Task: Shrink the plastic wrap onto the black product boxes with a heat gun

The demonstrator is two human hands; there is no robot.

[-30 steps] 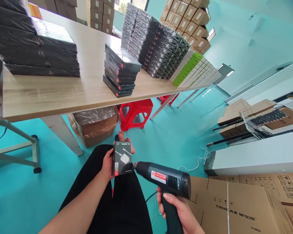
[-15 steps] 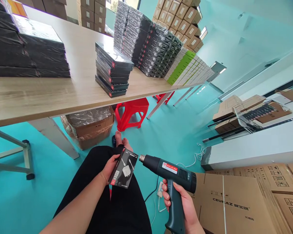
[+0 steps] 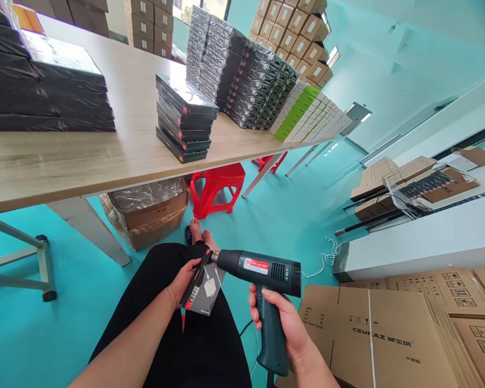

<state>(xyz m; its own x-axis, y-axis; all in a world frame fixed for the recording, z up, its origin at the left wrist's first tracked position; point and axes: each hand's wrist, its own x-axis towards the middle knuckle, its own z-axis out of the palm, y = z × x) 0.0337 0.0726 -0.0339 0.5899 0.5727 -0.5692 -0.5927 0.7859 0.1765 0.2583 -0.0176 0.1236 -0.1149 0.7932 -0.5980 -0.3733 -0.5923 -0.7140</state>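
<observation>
Over my lap, my left hand (image 3: pixel 185 281) grips a small black charger box (image 3: pixel 206 288) by its left side; a white plug and cable are printed on its face. The box is tilted, and my left fingers are partly hidden behind it. My right hand (image 3: pixel 281 318) is wrapped round the handle of a dark green heat gun (image 3: pixel 258 272) with a red and white label. The gun points left, its metal nozzle at the upper edge of the box. Whether nozzle and box touch, I cannot tell.
Ahead stands a wooden table (image 3: pixel 133 156) with a short stack of black boxes (image 3: pixel 185 121) and larger wrapped stacks (image 3: pixel 242 70). Beneath it are an open carton (image 3: pixel 153 213) and a red stool (image 3: pixel 218 188). Large cardboard boxes (image 3: pixel 355 334) lie at my right.
My right hand has brought the heat gun left, so its nozzle now overlaps the top of the box. The box has turned slightly in my left hand, showing more of its side.
</observation>
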